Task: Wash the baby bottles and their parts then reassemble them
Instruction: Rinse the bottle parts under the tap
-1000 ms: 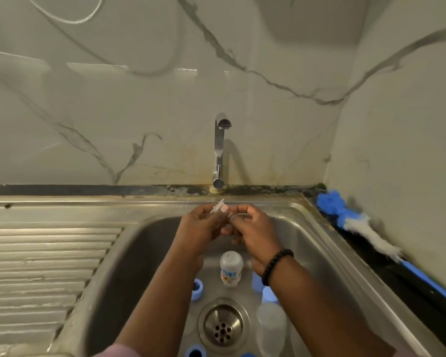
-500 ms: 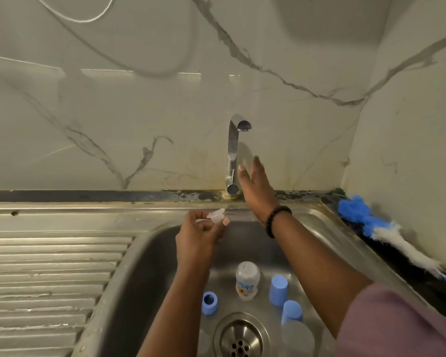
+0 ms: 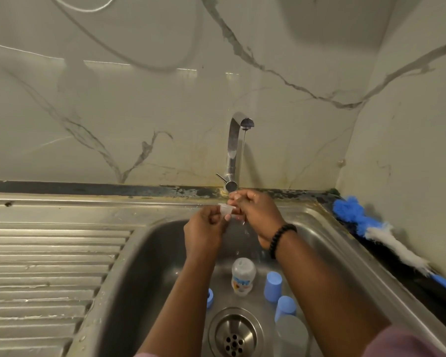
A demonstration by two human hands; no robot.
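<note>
Water is seen running in a thin stream from the tap, and a small clear teat is pinched in the left hand just below the tap's base. The right hand is held against it under the stream, fingers curled; whether the teat is gripped by it too cannot be told, since the fingers overlap. Rinsing, then, is judged to be only at its start. In the sink below the tap, a bottle is lying untouched, two blue caps are standing just right of it, and a blue ring is left of it. Nothing is seen reassembled: most washing and all refitting are judged left to do.
</note>
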